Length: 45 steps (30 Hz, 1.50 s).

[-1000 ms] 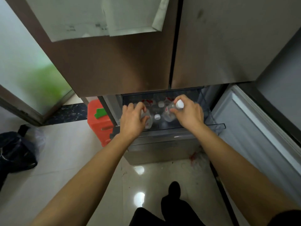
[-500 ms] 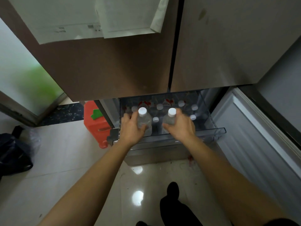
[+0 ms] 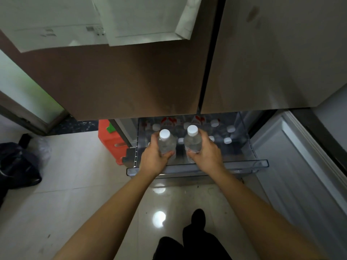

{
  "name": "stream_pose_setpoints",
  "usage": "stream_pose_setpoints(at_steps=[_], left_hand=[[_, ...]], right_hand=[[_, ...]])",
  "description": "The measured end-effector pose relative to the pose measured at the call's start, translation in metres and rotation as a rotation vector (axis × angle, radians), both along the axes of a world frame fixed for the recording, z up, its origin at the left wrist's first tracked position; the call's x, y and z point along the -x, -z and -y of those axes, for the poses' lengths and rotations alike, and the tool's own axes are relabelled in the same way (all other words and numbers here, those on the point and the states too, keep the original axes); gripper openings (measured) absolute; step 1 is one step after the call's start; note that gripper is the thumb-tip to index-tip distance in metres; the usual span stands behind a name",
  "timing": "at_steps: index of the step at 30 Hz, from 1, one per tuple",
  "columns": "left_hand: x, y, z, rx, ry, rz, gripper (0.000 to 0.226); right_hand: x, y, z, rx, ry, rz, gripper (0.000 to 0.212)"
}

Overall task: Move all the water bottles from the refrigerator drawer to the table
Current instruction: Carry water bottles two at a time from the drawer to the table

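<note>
Two bottles held above the open refrigerator drawer

The clear plastic drawer [image 3: 197,167], pulled out at frame centre, held more water bottles [image 3: 227,140], seen mostly as round white caps with red labels at the back. The left hand [image 3: 153,158] had its fingers wrapped around one clear bottle [image 3: 166,142]; the right hand [image 3: 205,153] had its fingers closed on a second bottle [image 3: 193,140], both upright and side by side with smooth white caps. Compared with half a second earlier, both bottles stood higher over the drawer and closer to the camera. Brushed metallic refrigerator doors [image 3: 131,81] filled the upper frame; glossy pale floor tiles [image 3: 75,194] reflected lamps below; an orange plastic container [image 3: 110,141] sat left of the drawer.
</note>
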<state>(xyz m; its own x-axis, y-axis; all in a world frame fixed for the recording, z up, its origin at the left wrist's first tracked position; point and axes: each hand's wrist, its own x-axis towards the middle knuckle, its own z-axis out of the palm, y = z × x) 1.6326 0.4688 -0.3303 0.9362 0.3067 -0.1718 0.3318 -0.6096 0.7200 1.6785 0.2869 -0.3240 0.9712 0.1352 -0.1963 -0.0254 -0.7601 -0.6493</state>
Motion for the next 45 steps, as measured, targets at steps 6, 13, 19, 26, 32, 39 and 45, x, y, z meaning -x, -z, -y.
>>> stream_pose_setpoints(at_steps=[6,13,19,26,32,39,45], left_hand=[[0.017,-0.020,-0.013,0.138,-0.103,0.140,0.071],[0.056,-0.077,-0.031,0.305,-0.104,0.356,0.070],[0.123,-0.116,-0.058,0.348,-0.185,0.539,0.072],[0.223,-0.139,-0.081,0.241,-0.399,0.609,0.079],[0.326,-0.146,-0.082,0.098,-0.691,0.638,0.074],[0.482,-0.142,-0.069,-0.073,-1.075,0.540,0.076],[0.609,-0.169,-0.083,-0.161,-1.289,0.566,0.081]], right_hand=[[0.010,-0.016,-0.005,-0.119,0.014,0.019,0.076],[0.035,-0.078,-0.033,-0.354,-0.203,0.199,0.074],[0.087,-0.114,-0.063,-0.469,-0.264,0.311,0.074],[0.148,-0.120,-0.103,-0.466,-0.397,0.260,0.083],[0.205,-0.119,-0.144,-0.548,-0.657,0.183,0.088],[0.325,-0.099,-0.204,-0.636,-0.885,0.079,0.083],[0.442,-0.114,-0.250,-0.589,-1.150,0.084,0.084]])
